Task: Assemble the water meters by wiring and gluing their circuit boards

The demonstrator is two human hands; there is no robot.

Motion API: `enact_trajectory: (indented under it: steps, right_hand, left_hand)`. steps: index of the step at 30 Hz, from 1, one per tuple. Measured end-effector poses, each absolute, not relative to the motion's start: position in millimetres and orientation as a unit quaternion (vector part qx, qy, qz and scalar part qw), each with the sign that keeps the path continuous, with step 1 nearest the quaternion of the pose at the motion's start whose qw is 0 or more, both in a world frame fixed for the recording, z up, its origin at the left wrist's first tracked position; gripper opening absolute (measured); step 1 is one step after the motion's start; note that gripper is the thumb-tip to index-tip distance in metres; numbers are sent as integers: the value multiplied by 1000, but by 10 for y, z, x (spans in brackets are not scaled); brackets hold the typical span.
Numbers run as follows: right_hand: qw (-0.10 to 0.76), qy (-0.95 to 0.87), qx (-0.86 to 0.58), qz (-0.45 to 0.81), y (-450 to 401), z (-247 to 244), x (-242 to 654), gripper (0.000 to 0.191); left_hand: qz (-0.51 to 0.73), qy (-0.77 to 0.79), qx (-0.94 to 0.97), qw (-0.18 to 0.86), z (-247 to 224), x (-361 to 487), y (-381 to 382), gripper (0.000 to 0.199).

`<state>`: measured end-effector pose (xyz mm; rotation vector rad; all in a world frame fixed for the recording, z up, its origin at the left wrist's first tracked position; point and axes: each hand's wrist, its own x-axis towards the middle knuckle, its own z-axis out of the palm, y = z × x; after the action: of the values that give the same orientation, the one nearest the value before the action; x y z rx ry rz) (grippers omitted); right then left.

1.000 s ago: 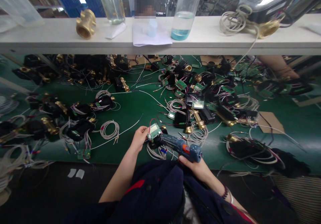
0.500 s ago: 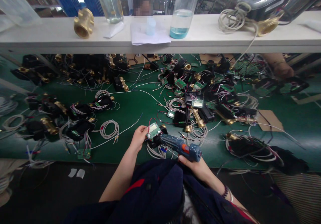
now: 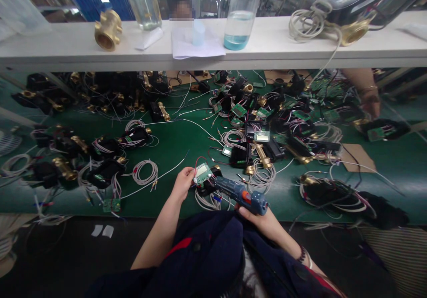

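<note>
My left hand (image 3: 183, 184) pinches the left edge of a green circuit board (image 3: 202, 173) with a small display, a red wire looping above it. Under and beside the board is a dark meter housing (image 3: 208, 186), partly hidden, with coiled grey cable (image 3: 207, 201) below. My right hand (image 3: 252, 215) is wrapped round the handle of a blue cordless screwdriver (image 3: 242, 194) with an orange switch. The tool lies tilted, its front end pointing left at the housing beside the board. Whether its tip touches a screw is hidden.
Meters with brass fittings (image 3: 263, 155) and cables crowd the green bench (image 3: 180, 142) on the right; more housings (image 3: 106, 172) lie left. A white shelf (image 3: 150, 60) crosses above, holding bottles and a brass fitting (image 3: 108, 30). Another person's hand (image 3: 372, 104) is at far right.
The circuit board has shifted slightly left and tilted a little in my left hand. My right hand and screwdriver stay nearly still. The other person's hand has moved down at the right.
</note>
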<state>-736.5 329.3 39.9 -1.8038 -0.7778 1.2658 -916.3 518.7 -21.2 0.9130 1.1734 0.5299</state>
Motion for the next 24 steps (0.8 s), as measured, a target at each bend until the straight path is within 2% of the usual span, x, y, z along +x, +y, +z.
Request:
enact_trajectory:
  steps: [11, 24]
  right_hand:
    - [432, -262, -733, 456, 3223, 254, -7365, 48]
    - [432, -267, -723, 468, 3264, 350, -7359, 45]
  left_hand:
    - [240, 524, 414, 705, -176, -9149, 5184, 49]
    - [237, 529, 415, 701, -137, -9124, 5182, 48]
